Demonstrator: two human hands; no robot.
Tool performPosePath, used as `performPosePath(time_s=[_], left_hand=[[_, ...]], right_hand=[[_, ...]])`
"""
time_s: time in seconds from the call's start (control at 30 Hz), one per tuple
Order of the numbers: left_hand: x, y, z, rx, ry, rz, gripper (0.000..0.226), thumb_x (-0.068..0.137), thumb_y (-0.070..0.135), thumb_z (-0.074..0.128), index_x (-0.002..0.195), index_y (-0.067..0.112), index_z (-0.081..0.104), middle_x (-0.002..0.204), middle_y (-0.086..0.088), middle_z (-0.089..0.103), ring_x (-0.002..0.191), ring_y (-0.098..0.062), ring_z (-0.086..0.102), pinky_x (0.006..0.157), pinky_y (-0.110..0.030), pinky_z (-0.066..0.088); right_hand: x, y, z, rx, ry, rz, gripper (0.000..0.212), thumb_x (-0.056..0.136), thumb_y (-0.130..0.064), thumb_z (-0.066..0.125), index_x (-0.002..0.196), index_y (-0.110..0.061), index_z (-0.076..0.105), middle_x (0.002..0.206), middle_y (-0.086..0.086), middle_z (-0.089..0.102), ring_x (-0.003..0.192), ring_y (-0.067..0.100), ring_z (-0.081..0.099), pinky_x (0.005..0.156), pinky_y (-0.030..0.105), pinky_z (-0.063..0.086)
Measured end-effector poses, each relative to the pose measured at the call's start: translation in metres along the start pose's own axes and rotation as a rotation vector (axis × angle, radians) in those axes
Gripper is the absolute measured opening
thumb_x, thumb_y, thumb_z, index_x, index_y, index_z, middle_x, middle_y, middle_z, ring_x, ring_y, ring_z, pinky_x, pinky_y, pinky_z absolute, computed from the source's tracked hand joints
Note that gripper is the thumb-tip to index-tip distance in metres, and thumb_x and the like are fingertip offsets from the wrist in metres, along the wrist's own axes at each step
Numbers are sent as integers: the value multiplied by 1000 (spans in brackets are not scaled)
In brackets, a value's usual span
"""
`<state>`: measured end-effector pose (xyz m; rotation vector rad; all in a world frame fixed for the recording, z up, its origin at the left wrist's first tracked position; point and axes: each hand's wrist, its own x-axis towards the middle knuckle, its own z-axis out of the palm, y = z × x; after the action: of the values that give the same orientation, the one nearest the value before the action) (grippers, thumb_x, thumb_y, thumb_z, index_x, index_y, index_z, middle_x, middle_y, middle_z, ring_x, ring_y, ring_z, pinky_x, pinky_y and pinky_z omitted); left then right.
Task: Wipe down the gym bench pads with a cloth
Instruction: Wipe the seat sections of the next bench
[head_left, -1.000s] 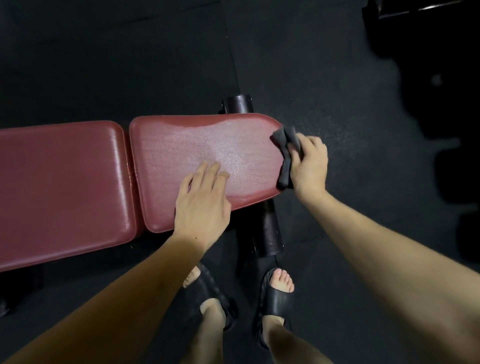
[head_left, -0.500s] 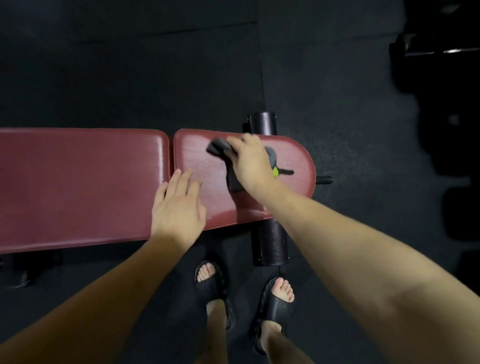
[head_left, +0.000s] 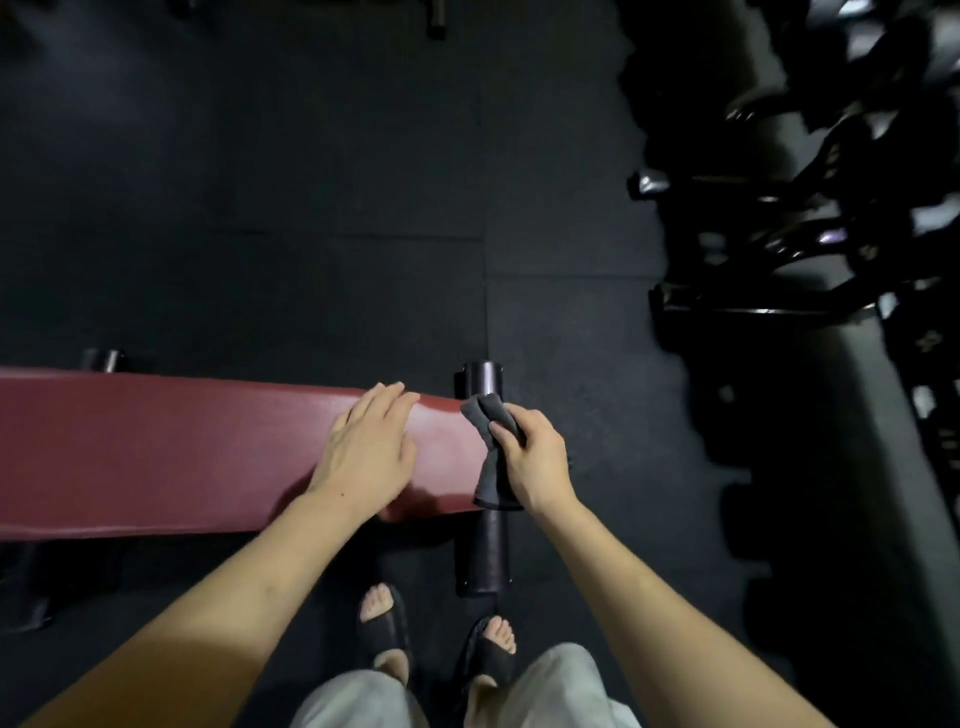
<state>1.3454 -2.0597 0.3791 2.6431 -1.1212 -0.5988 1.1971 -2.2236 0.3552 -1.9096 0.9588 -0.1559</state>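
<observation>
A dark red padded gym bench (head_left: 156, 457) runs from the left edge to the middle of the head view. My left hand (head_left: 369, 452) rests flat on the pad near its right end, fingers straight. My right hand (head_left: 535, 457) grips a dark grey cloth (head_left: 491, 467) at the pad's right end; the cloth is bunched in my fingers and hangs down over the end edge.
A black foam roller (head_left: 480, 551) of the bench frame sticks out below the pad's right end, with its far end (head_left: 483, 378) behind. Dark gym equipment (head_left: 810, 249) fills the right side. My sandalled feet (head_left: 441, 639) stand on black rubber floor tiles (head_left: 311, 208).
My right hand has carried the cloth from the middle of the seat pad to its right end. My left hand has shifted right along the pad. The camera has tilted up.
</observation>
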Motion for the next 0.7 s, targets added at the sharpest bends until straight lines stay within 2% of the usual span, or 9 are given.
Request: performPosePath(time_s=[0.1, 0.23, 0.33, 0.47, 0.6, 0.7], left_hand=[[-14, 31, -63, 12, 59, 55, 54, 102, 26, 43, 156, 22, 39, 164, 3, 33, 155, -17, 21, 126, -40, 20], [-26, 79, -120, 23, 113, 110, 53, 104, 31, 42, 156, 24, 38, 164, 5, 33, 155, -14, 21, 125, -39, 19], [-22, 125, -144, -31, 166, 107, 52, 104, 31, 43, 156, 24, 38, 164, 5, 33, 155, -15, 21, 125, -40, 20], [1, 205, -149, -66, 233, 109, 54, 105, 31, 44, 157, 22, 36, 166, 1, 28, 156, -18, 17, 125, -43, 23], [44, 304, -129, -109, 284, 90, 53, 103, 31, 47, 154, 20, 40, 165, -2, 31, 155, -21, 21, 122, -45, 28], [73, 380, -111, -147, 258, 92, 52, 104, 35, 43, 155, 24, 37, 166, 1, 26, 156, -18, 16, 123, -43, 26]], right_hand=[[-17, -58, -50, 40, 70, -53, 25, 97, -11, 61, 114, -26, 73, 97, -10, 64, 98, 10, 60, 83, 9, 39], [-39, -113, -124, 113, 162, -91, 27, 98, -13, 60, 113, -33, 71, 106, -11, 66, 103, 0, 59, 87, 8, 38], [-47, -131, -180, 170, 217, -121, 33, 98, -14, 61, 107, -45, 68, 108, -15, 66, 105, -4, 59, 87, 5, 37], [-28, -122, -254, 226, 243, -163, 38, 98, -16, 64, 105, -53, 65, 110, -19, 68, 108, -3, 61, 91, 11, 41], [11, -90, -340, 317, 261, -161, 27, 98, -17, 64, 114, -37, 72, 114, -13, 70, 110, 2, 64, 98, 26, 47], [36, -74, -412, 275, 290, -219, 30, 98, -14, 65, 107, -43, 69, 113, -15, 66, 110, -2, 60, 95, 14, 43]])
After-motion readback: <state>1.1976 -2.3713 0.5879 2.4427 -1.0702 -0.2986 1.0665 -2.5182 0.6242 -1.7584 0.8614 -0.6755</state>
